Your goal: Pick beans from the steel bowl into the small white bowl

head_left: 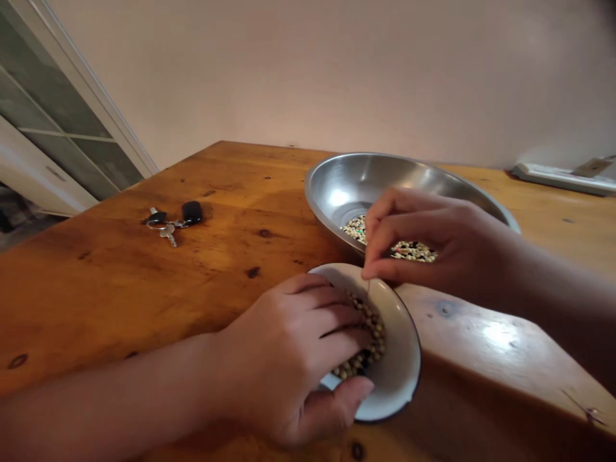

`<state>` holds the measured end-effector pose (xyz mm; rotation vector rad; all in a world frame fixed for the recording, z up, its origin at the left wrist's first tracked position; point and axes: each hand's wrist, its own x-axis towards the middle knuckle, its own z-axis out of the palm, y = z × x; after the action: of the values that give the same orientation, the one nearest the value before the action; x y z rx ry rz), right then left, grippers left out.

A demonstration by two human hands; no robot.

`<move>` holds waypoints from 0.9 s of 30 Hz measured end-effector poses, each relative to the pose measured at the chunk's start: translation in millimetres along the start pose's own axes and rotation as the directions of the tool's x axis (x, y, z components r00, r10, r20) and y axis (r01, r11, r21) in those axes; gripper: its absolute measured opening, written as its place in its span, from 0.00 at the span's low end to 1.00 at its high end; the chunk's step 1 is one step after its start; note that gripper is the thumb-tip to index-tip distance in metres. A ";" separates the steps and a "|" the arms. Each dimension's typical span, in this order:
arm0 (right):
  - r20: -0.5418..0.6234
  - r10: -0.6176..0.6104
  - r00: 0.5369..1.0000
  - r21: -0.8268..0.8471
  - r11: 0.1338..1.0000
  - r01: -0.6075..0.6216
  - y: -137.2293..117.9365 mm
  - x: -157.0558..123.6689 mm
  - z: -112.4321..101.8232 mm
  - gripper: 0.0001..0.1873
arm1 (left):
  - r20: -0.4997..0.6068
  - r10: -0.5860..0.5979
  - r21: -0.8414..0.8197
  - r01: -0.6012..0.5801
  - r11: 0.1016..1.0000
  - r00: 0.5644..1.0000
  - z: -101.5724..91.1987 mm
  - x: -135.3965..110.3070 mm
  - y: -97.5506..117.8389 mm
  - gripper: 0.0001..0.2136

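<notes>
My left hand (308,346) reaches over a white dish with a dark rim (402,378), its fingers stretched out and resting on small round bead-like grains (375,321), mostly yellowish with some black. The thumb is held apart, over the near side of the dish. Above the dish's far rim, my right hand (423,237) is closed in a pinch. A thin pale strand (368,287) hangs from its fingertips towards the dish; whether it is thread or a needle I cannot tell. Behind that hand stands a wide steel bowl (332,186) holding similar pale and black grains (355,228), partly hidden.
A bunch of keys (168,232) with a black fob (192,212) lies on the wooden table (231,256) at the left. At the far right, a flat whitish object (563,178) rests by the wall. Light glares off the tabletop at the right.
</notes>
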<state>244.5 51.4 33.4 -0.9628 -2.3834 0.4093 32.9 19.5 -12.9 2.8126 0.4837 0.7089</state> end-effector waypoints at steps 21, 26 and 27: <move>-0.094 0.096 0.991 0.172 0.982 -0.079 4.4 1.3 1.0 0.05 | 0.062 0.082 -0.023 -0.081 0.996 0.995 3.8 -3.9 -3.9 0.13; -0.074 0.109 0.991 0.186 0.978 -0.094 4.9 0.8 2.4 0.06 | -0.003 0.059 0.011 -0.059 0.998 0.998 7.5 -7.2 -2.9 0.12; -0.073 0.107 0.992 0.181 0.979 -0.092 4.9 0.7 2.5 0.06 | -0.013 0.060 0.024 -0.060 0.998 0.998 7.7 -7.4 -2.5 0.12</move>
<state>245.4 55.1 29.4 -0.9995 -2.1897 0.5970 29.9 18.3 -23.4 2.8573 0.4141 0.7398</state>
